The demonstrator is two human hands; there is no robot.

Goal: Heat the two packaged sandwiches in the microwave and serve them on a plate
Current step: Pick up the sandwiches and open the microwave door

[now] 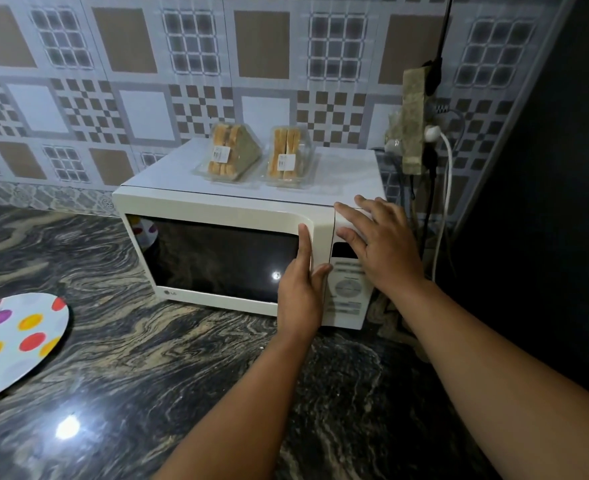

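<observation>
While the left hand (301, 289) grips the right edge of the microwave door (217, 252), with the index finger extended up along the door's front and the thumb hooked around its edge, the right hand (378, 244) lies flat and wide open across the upper right corner of the microwave (251, 202), fingers spread over the top of the control panel (346, 289) and holding nothing. The door sits closed against the cabinet. Both packaged sandwiches rest on the microwave's top, behind and above the hands: the left sandwich pack (230, 152) and the right sandwich pack (288, 155) stand just beside each other, apart from either hand. A polka-dot plate (16, 344) lies on the dark marbled counter (182, 375), well to the left of the left hand. A white power cord (447, 188) hangs right of the microwave.
</observation>
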